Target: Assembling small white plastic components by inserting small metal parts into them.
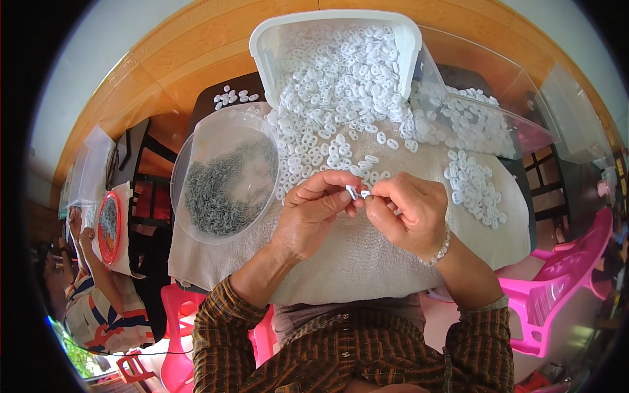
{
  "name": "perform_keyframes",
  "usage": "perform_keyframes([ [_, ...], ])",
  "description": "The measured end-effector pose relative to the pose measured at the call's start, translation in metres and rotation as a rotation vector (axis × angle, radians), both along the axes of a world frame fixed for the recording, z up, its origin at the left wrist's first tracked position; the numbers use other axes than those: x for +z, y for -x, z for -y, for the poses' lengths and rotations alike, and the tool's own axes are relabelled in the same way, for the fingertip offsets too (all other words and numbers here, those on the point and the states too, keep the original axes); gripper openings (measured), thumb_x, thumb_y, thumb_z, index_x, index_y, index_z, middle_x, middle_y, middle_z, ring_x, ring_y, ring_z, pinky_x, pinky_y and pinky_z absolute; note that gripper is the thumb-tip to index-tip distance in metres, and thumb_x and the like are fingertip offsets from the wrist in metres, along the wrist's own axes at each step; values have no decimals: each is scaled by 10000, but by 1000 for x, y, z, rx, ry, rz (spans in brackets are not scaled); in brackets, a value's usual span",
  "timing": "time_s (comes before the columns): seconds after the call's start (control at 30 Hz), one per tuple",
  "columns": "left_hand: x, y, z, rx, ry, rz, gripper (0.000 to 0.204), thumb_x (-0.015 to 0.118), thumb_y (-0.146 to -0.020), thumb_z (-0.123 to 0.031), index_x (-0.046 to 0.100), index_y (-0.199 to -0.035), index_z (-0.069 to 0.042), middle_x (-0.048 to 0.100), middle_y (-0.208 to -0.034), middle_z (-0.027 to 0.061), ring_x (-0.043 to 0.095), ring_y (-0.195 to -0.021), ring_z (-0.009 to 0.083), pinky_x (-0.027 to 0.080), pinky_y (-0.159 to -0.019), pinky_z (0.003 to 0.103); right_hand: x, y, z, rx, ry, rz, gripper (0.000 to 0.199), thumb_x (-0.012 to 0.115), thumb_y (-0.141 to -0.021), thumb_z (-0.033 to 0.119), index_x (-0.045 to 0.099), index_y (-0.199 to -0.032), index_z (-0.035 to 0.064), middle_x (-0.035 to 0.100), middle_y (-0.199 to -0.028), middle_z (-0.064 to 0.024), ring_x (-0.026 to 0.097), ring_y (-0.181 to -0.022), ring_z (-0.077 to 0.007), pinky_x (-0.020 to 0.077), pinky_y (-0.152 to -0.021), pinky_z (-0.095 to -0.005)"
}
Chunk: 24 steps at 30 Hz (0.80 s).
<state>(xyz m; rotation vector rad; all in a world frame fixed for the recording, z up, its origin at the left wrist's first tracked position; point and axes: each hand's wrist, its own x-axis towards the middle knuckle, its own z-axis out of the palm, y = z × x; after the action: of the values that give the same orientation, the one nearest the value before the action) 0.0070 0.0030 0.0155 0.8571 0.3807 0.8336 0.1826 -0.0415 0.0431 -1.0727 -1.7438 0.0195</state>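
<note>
Over the near middle of the table, my left hand [308, 215] pinches a small white oval plastic piece [352, 192] between thumb and fingers. Close against it, my right hand [414, 213] is closed on another small white plastic piece [365, 194]; its fingers cover most of that piece. Just beyond both hands lies a spread of loose white oval pieces [334, 154] with two holes each. They spill out of a white tub [262, 46] tipped on its side. To the left of my left hand stands a round see-through basin [180, 216] holding many small grey, spring-like parts [219, 196].
A beige towel [314, 275] covers the dark table. More white pieces lie in a heap [475, 190] at the right and in a see-through box [517, 131]. Pink chairs [557, 288] stand nearby. At the far left another person's arm [98, 262] reaches towards a red-rimmed tray [101, 245].
</note>
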Motion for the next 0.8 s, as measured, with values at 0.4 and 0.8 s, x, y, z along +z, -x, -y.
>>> perform_keyframes([
  [0.4,0,0,0,2,-2,0,194,556,-901,-2,615,-1084,-25,631,-1047,72,582,-921,144,474,-780,276,0,0,1,-8,3,7,149,715,-671,47,570,-685,79,564,-580,-29,551,-441,-166,411,-394,-281],
  [0.8,0,0,0,2,-15,-4,190,566,-897,-6,618,-1078,-27,635,-1047,72,582,-921,143,474,-784,278,0,1,1,-25,6,22,147,705,-670,50,563,-675,85,550,-561,-25,542,-435,-169,404,-390,-289],
])
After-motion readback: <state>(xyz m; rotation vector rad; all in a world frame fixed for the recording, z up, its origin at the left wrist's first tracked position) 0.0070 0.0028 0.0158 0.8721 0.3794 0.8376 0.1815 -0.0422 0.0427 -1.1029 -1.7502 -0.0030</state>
